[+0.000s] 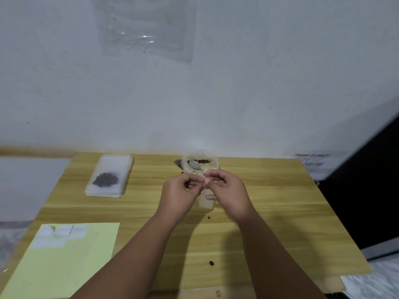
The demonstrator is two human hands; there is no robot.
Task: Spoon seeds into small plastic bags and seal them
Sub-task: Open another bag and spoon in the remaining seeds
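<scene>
Above the middle of the wooden table (269,212), my left hand (180,190) and my right hand (226,190) both pinch the top edge of a small clear plastic bag (207,200), which hangs down between them. Just behind the hands sits a larger open plastic bag (199,161) with dark seeds inside and a metal spoon (194,164) lying in it. At the back left lies a stack of small clear bags (110,175) with a filled bag of dark seeds (105,179) on top.
A pale yellow sheet (62,262) with white labels covers the table's front left. Loose seeds (211,263) lie on the wood near my forearms. A white wall stands right behind the table. A dark object (367,190) borders the right side.
</scene>
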